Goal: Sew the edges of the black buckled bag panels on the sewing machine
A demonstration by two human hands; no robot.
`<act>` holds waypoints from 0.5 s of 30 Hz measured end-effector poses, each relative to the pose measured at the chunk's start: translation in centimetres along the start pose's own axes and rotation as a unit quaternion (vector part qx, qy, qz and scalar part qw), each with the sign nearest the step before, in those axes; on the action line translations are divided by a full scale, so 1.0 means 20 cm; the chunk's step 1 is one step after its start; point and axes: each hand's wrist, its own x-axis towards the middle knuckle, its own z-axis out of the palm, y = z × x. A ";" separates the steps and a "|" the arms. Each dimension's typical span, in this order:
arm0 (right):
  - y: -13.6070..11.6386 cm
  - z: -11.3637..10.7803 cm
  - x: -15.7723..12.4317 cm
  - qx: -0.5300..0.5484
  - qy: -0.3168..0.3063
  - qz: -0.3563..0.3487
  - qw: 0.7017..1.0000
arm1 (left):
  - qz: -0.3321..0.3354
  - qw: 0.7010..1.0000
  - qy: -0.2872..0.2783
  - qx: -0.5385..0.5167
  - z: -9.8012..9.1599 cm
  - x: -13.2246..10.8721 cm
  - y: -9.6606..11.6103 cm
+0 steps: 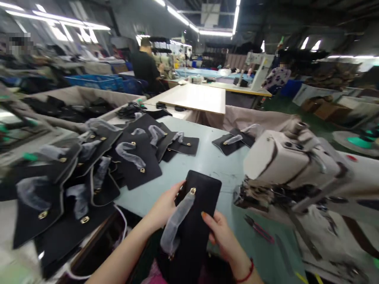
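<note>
- You hold a black panel [204,193] in front of you, at the near edge of the pale green table [204,157], its long side running away from you and its far end tilted slightly to your right.
- Your left hand [169,203] grips the panel's left edge; its fingertips are partly hidden, so you cannot tell exactly how they sit.
- Your right hand [221,232] pinches the right edge, thumb laid on the front face and the other fingers curled at and under the side.
- A handle [179,223] in cloudy wrapping lies along the panel's left part, beside your left hand, with a gold-coloured fitting [192,191] at its far end.
- A red bracelet [250,271] circles your right wrist.
- To the right of your right hand, snips [259,229] with reddish handles lie on the table, with a dark flat strip [283,252] just beside them.
- Beyond these stands a white sewing machine [272,154].
- On your left, a heap of similar black pieces [145,152] overlaps, many bearing wrapped handles and gold-coloured fittings.
- Two more such pieces [225,148] lie near the table's far right, one overlapping the other.
- Farther off, a person in dark clothing [145,67] is beside blue crates [94,82].
</note>
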 end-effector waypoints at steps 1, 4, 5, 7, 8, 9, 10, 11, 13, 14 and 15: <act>-0.05 0.00 0.09 0.023 0.037 -0.026 0.999 | 0.007 0.998 0.051 -0.020 -0.07 0.02 -0.05; -0.22 -0.01 0.33 0.125 0.134 -0.119 0.976 | -0.021 0.956 0.286 -0.057 -0.32 0.10 -0.23; -0.26 -0.01 0.38 0.150 0.142 -0.143 0.968 | -0.045 0.931 0.356 -0.065 -0.40 0.13 -0.29; -0.28 -0.01 0.40 0.179 0.136 -0.164 0.960 | -0.083 0.892 0.436 -0.084 -0.55 0.21 -0.38; -0.25 0.00 0.38 0.183 0.128 -0.155 0.962 | -0.090 0.885 0.446 -0.094 -0.62 0.24 -0.40; -0.20 0.01 0.35 0.184 0.121 -0.135 0.966 | -0.087 0.886 0.444 -0.105 -0.67 0.28 -0.40; -0.14 0.02 0.30 0.177 0.112 -0.101 0.973 | -0.077 0.892 0.431 -0.116 -0.71 0.31 -0.40; -0.06 0.03 0.25 0.161 0.094 -0.060 0.981 | -0.065 0.900 0.412 -0.129 -0.73 0.34 -0.38; 0.08 0.05 0.15 0.122 0.079 0.000 0.989 | -0.043 0.919 0.357 -0.159 -0.71 0.37 -0.32; 0.14 0.05 0.10 0.105 0.089 0.009 0.990 | -0.034 0.927 0.329 -0.175 -0.67 0.38 -0.28; 0.19 0.05 0.07 0.092 0.113 0.004 0.989 | -0.025 0.934 0.302 -0.191 -0.61 0.38 -0.25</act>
